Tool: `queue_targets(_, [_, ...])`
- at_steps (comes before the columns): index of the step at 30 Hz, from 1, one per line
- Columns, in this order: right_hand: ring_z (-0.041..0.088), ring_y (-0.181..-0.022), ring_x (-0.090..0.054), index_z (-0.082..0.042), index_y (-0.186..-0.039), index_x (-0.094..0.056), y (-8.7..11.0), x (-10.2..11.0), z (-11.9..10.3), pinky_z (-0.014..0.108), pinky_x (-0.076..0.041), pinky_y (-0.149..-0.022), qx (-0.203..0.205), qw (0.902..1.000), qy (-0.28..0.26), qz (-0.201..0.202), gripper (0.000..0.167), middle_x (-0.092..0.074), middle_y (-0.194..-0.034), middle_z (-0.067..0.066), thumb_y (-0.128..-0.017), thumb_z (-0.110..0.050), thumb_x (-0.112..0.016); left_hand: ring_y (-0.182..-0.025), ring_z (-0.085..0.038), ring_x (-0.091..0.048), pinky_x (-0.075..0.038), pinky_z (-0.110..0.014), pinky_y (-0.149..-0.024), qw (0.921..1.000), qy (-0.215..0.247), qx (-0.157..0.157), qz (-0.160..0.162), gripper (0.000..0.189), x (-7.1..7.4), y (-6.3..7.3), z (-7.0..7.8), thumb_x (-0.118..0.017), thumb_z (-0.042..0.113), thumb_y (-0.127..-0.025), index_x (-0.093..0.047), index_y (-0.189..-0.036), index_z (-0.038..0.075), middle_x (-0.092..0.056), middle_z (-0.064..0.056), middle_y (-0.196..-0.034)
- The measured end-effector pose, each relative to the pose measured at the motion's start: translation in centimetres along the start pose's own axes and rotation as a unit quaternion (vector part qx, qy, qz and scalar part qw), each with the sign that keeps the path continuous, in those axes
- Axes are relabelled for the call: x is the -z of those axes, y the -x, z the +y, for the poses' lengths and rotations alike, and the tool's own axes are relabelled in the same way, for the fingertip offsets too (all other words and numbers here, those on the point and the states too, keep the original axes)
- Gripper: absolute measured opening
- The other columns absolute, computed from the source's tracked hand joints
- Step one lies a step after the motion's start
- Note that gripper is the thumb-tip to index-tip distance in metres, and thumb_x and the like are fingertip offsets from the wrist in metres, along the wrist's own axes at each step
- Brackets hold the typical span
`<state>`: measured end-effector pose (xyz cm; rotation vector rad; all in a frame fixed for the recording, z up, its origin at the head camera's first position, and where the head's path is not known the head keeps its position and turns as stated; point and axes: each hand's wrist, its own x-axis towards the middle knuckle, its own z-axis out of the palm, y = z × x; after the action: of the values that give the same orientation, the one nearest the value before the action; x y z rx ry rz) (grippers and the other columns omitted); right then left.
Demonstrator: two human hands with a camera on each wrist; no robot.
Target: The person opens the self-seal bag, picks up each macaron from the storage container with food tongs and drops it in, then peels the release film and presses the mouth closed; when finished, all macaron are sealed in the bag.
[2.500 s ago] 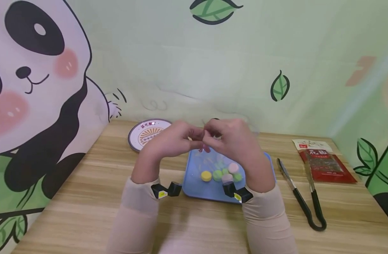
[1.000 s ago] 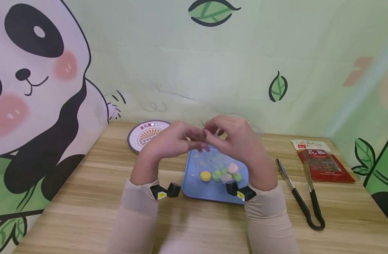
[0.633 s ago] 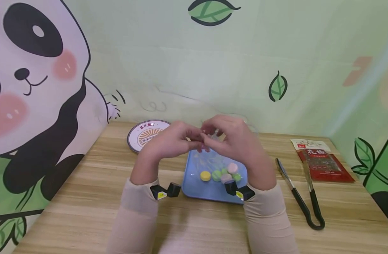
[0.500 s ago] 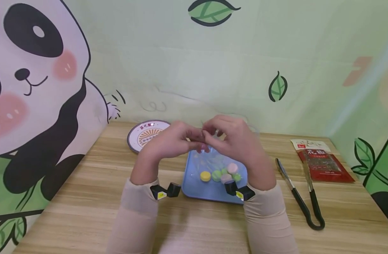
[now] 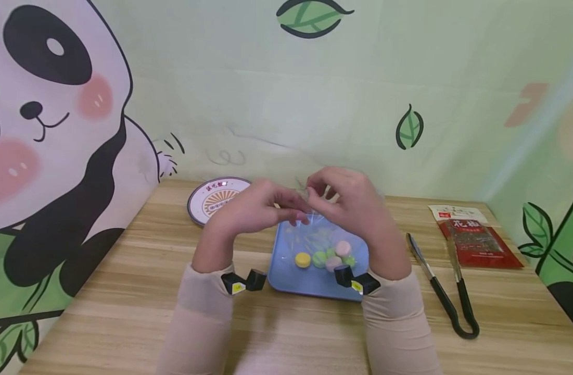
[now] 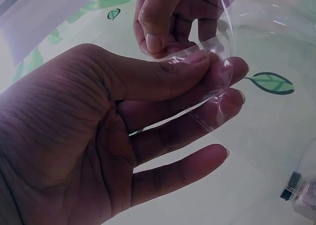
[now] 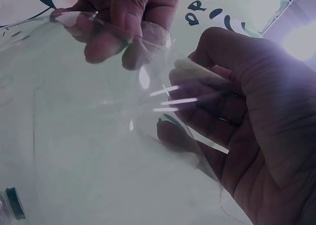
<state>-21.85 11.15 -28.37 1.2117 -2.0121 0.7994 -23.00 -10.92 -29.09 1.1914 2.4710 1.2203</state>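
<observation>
A clear plastic bag (image 6: pixel 224 86) is stretched between my hands above a blue tray (image 5: pixel 291 284). My left hand (image 5: pixel 255 208) pinches its edge between thumb and forefinger; in the left wrist view the other fingers (image 6: pixel 182 173) are spread behind the film. To the right, my right hand (image 5: pixel 349 200) also holds the bag's edge, with curled fingers around the film in the right wrist view. On the tray, partly seen through the film, are a yellow macaron-like round (image 5: pixel 302 260), a pink one (image 5: pixel 343 248) and several green and lilac ones.
A white patterned plate (image 5: pixel 208 200) stands back left, partly behind the left hand. Black-handled tongs (image 5: pixel 455 307) lie right of the tray, beside a red spice packet (image 5: pixel 478 242). A dark-capped clear bottle (image 6: pixel 305 195) shows at the left wrist view's edge.
My right hand has shifted slightly right, and its fingertips now stand a little apart from the left ones. The left hand has barely moved. The tray and rounds stay put.
</observation>
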Motion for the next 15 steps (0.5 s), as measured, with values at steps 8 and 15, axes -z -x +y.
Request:
queue_targets(8, [0.013,-0.073,-0.062,-0.007,-0.09,-0.071,0.14,-0.02,0.11,0.031,-0.055,-0.062,0.004,1.0,0.003,-0.007,0.004,-0.068,-0.081,0.002,-0.086,-0.008,-0.07,-0.08,-0.014,-0.07,-0.057,-0.033,-0.079,1.0,0.004,0.004,0.001,0.018,0.1,0.0,-0.01,-0.066,0.008,-0.097,-0.076,-0.11,0.012,-0.075,0.009,-0.092])
queue_targets(15, [0.012,-0.07,-0.061,-0.008,-0.089,-0.072,-0.03,-0.76,0.08,0.032,-0.055,-0.06,0.022,0.9996,0.014,-0.006,0.005,-0.067,-0.076,0.0,-0.084,-0.007,-0.075,-0.078,-0.014,-0.069,-0.056,-0.032,-0.078,1.0,-0.001,-0.008,0.004,0.017,-0.01,0.04,-0.04,-0.065,0.005,-0.096,-0.076,-0.105,0.013,-0.075,0.009,-0.089])
